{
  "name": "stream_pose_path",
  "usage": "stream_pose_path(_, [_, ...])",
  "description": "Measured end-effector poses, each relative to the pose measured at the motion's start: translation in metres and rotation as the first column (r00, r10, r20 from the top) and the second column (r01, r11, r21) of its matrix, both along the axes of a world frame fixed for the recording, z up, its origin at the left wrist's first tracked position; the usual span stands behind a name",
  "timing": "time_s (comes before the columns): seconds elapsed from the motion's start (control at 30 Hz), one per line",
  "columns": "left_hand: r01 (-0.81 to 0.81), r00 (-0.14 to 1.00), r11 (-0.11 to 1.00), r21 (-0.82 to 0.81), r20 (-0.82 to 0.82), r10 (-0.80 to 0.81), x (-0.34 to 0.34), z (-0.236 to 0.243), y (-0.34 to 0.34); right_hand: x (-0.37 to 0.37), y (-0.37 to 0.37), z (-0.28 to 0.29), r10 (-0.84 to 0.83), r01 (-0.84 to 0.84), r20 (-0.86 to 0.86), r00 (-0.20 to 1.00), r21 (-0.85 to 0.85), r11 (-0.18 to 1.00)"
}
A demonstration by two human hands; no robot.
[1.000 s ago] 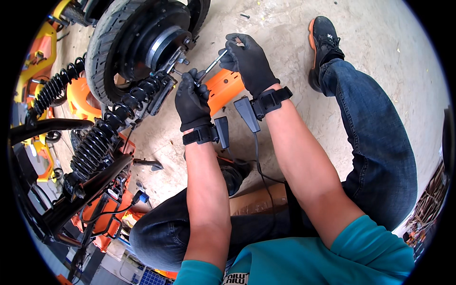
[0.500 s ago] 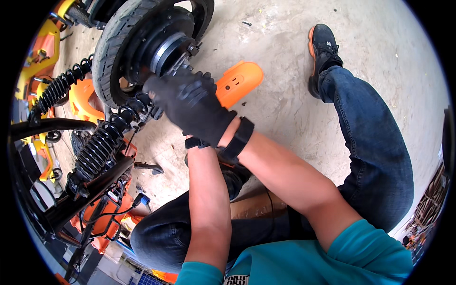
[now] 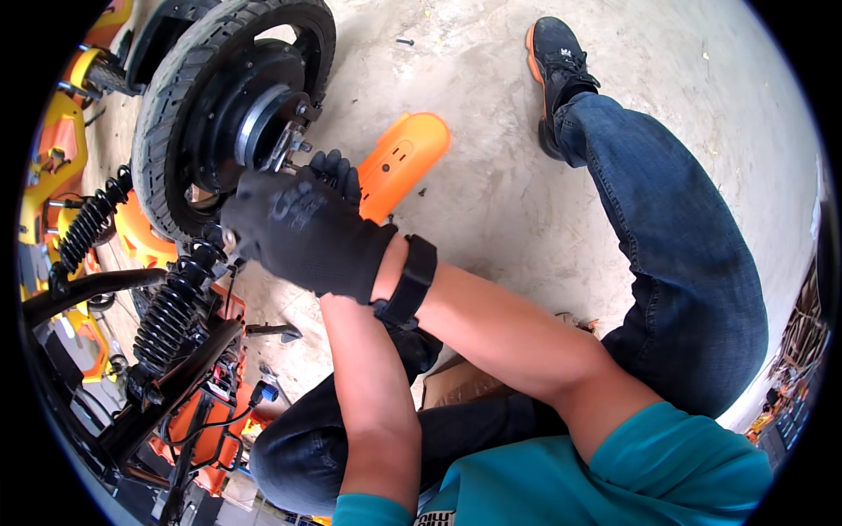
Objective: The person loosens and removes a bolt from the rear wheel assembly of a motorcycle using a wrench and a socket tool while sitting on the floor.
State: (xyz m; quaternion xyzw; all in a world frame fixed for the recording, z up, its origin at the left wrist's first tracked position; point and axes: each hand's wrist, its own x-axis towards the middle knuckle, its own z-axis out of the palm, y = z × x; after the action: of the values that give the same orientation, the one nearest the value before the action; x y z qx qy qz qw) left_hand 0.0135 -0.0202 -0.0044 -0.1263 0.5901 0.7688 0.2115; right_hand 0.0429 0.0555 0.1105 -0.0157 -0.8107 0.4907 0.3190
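Both my hands wear black gloves and meet just below the hub of a black wheel [image 3: 224, 123] with a grey tyre. My right hand [image 3: 303, 232] is closed and crosses over my left. A small round pale end pokes out at its left edge, too little to name. Beyond it, the curled fingers of my left hand [image 3: 335, 175] show; the rest of that hand is hidden. What either hand grips is covered. The axle end [image 3: 288, 145], with metal nuts and a bracket, sits just above my fingers. A black coil-spring shock absorber [image 3: 175, 307] runs down from beside the wheel.
An orange plastic cover [image 3: 405, 162] lies on the concrete floor right of my hands. A second spring shock [image 3: 92, 223] and black frame tubes [image 3: 167, 377] stand at left. Below hangs a cable with a blue connector [image 3: 263, 393]. A cardboard box [image 3: 465, 383] is between my legs.
The view has shifted, so the wheel and cover sit farther left. My hands have come down off the hub, baring the axle end and my left fingers.
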Motion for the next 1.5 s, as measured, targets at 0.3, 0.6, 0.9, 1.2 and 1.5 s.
stream_pose_path(0.3, [-0.046, 0.977, 0.913, 0.405, 0.209, -0.043, -0.006, 0.008, -0.017, 0.012, 0.111, -0.071, -0.058, 0.282, 0.276, 0.960, -0.937, 0.206])
stream_pose_path(0.6, [-0.088, 0.977, 0.923, 0.375, 0.214, 0.007, -0.003, 0.015, -0.014, 0.028, 0.066, -0.128, 0.143, 0.406, 0.393, 0.908, -0.910, -0.082])
stream_pose_path(0.9, [-0.080, 0.979, 0.922, 0.379, 0.205, 0.001, -0.003, 0.012, -0.014, 0.053, 0.045, -0.184, 0.069, 0.188, 0.442, 0.894, -0.513, 0.838])
stream_pose_path(1.2, [-0.107, 0.977, 0.914, 0.392, 0.212, 0.024, -0.004, 0.011, -0.015, 0.054, 0.040, -0.167, 0.116, 0.112, 0.631, 0.767, -0.309, 0.944])
stream_pose_path(1.5, [-0.132, 0.973, 0.925, 0.357, 0.227, 0.052, -0.003, 0.017, -0.017, 0.049, 0.030, -0.162, 0.131, 0.068, 0.656, 0.744, -0.269, 0.961])
